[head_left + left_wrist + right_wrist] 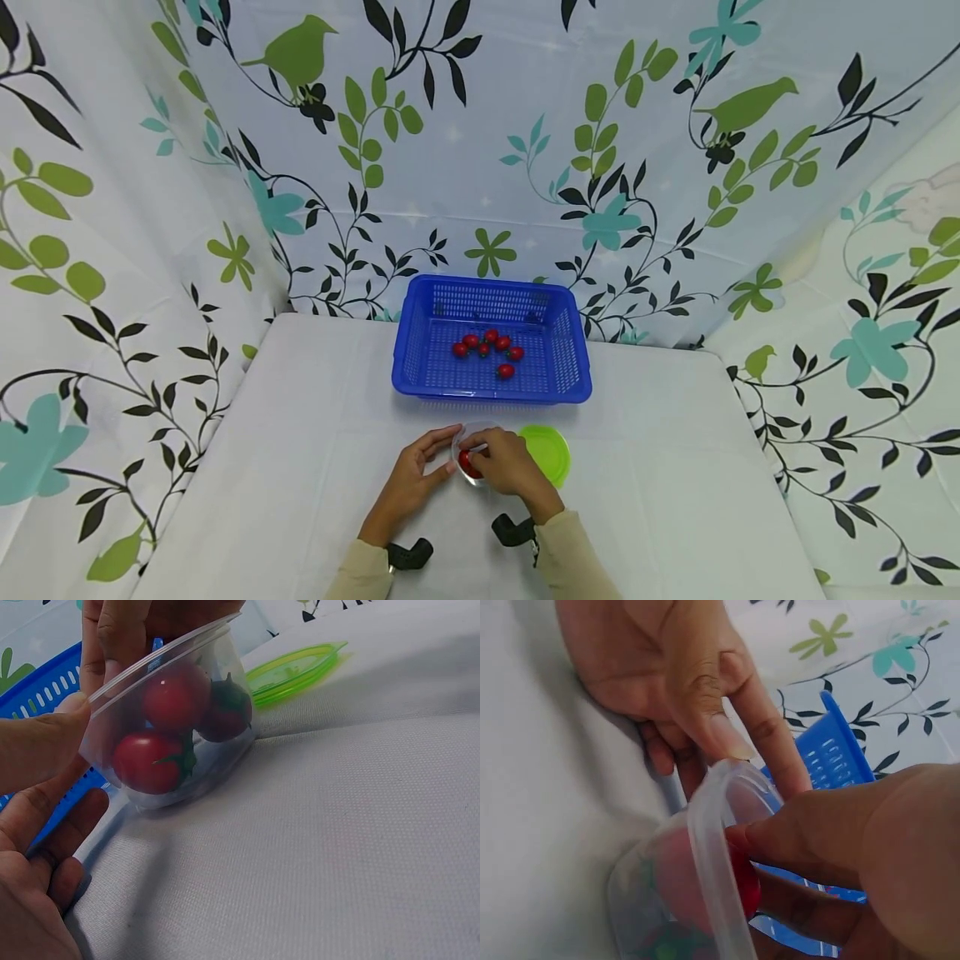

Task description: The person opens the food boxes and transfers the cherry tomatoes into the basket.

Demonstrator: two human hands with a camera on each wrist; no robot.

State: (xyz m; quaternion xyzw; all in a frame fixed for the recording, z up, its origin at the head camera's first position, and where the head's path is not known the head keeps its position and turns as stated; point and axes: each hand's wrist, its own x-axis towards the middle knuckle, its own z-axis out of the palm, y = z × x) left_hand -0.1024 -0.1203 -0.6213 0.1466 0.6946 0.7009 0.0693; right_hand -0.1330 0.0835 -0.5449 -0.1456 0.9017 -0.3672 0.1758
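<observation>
A clear plastic tub stands on the white cloth with several red cherry tomatoes inside, green stalks on them. My left hand holds the tub at its left side, thumb at the rim and other fingers spread around the wall. From the right, my right hand reaches over the rim and pinches a cherry tomato between thumb and fingers, inside the mouth of the tub. Next to the right hand lies a lime-green lid, partly covered by it in the head view.
Behind the hands is a blue plastic basket with several more tomatoes on its floor. A patterned curtain rises behind the table and along both sides. Black wrist devices sit at both sleeves.
</observation>
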